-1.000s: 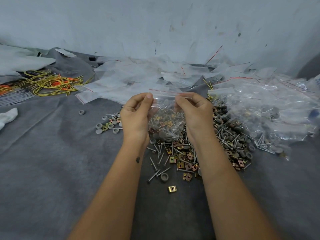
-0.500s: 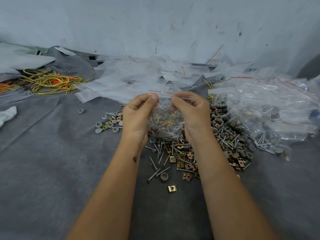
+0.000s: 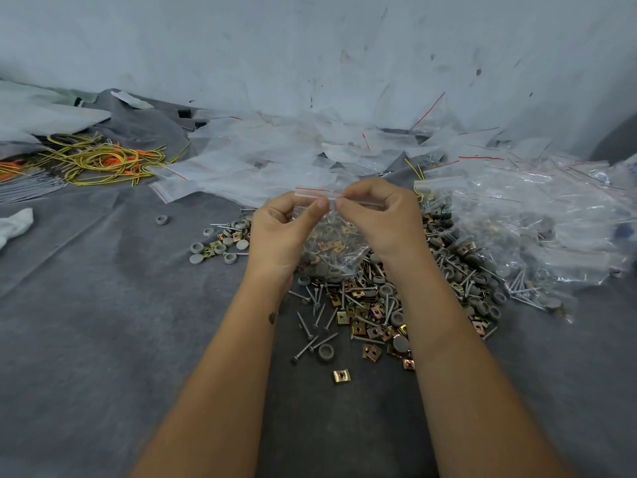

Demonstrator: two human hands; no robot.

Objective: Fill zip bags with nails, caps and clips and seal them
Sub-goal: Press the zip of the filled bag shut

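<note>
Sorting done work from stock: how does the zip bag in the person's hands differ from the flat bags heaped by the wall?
The held zip bag bulges with nails, clips and grey caps; the heaped bags look empty and flat. The held bag hangs upright, its top strip pinched by the left hand and right hand; the heaped ones lie overlapping on the grey cloth. Both are clear plastic with a red line at the zip.

A grey felt-like cloth (image 3: 86,322) covers the surface under and around the hands, creased to their left. Beyond the hands rises a pale wall (image 3: 310,46), scuffed and flecked with dark marks. Far left of the hands the cloth bunches up against the wall, with a white sheet (image 3: 44,115) lying over it. At the far right a dark rounded shape (image 3: 617,139) stands against the wall. The light is soft and even.
</note>
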